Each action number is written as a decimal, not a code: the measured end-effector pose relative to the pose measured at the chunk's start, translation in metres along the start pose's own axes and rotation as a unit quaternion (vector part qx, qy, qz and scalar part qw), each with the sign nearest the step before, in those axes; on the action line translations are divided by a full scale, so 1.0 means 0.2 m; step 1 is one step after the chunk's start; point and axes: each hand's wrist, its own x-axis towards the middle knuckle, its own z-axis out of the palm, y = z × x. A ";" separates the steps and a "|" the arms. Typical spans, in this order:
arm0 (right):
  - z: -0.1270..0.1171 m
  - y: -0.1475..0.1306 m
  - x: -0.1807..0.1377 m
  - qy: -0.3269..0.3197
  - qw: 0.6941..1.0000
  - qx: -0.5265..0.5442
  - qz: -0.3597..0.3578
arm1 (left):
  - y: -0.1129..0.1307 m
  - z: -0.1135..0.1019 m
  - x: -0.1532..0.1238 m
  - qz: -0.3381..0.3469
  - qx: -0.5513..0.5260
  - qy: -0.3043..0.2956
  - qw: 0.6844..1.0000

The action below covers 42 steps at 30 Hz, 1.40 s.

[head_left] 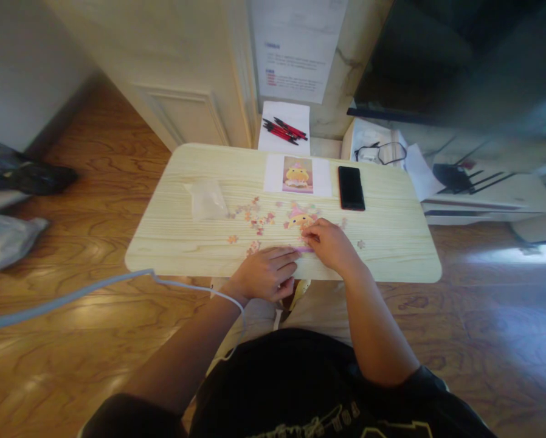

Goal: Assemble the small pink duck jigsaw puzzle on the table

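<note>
A partly joined jigsaw puzzle (299, 219) with a yellow figure in a pink hat lies near the table's front middle. Over its lower part is my right hand (328, 243), thumb and fingertips pinched on a small puzzle piece, mostly hidden by the fingers. My left hand (268, 272) rests at the front edge, fingers stretched out, their tips on a purple strip (304, 249) below the puzzle. Loose puzzle pieces (260, 224) are scattered left of the puzzle, and a few lie to its right. Behind it is a printed reference picture (298, 175) of the figure.
A clear plastic bag (208, 201) lies on the table's (163, 243) left part, a black phone (351, 188) at back right. Red pens (284, 131) sit on white paper beyond the back edge. A pale cable (118, 278) crosses near my left wrist.
</note>
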 end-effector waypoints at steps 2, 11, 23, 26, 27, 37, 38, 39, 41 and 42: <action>0.01 0.00 0.00 0.003 1.000 -0.002 0.004 | 0.00 0.00 0.00 -0.002 -0.001 -0.003 1.000; -0.02 0.00 0.00 0.001 0.999 0.018 0.029 | 0.00 0.00 0.00 -0.001 -0.005 -0.001 1.000; -0.02 -0.01 -0.02 -0.001 0.998 0.066 0.015 | -0.01 0.01 0.00 -0.005 -0.027 -0.013 1.000; 0.00 -0.04 -0.01 -0.018 0.999 0.051 -0.001 | -0.01 0.00 0.00 0.002 -0.041 -0.019 0.999; 0.00 -0.04 -0.01 -0.018 0.999 0.045 -0.005 | -0.01 0.00 0.00 0.005 -0.044 -0.020 0.999; 0.03 0.02 -0.03 0.070 0.995 -0.067 -0.024 | 0.00 0.00 0.02 -0.018 -0.037 -0.023 0.999; 0.03 0.03 -0.03 0.068 0.995 -0.070 -0.025 | 0.00 0.00 0.02 -0.017 -0.036 -0.024 0.999; 0.04 0.03 -0.04 0.066 0.995 -0.070 -0.027 | 0.00 0.00 0.02 -0.015 -0.035 -0.025 0.999; 0.04 0.02 -0.04 0.066 0.996 -0.059 -0.033 | 0.00 -0.01 0.02 -0.016 -0.025 -0.028 0.999; 0.03 0.01 -0.04 0.068 0.996 -0.051 -0.036 | 0.00 -0.01 0.02 -0.020 -0.018 -0.027 0.999</action>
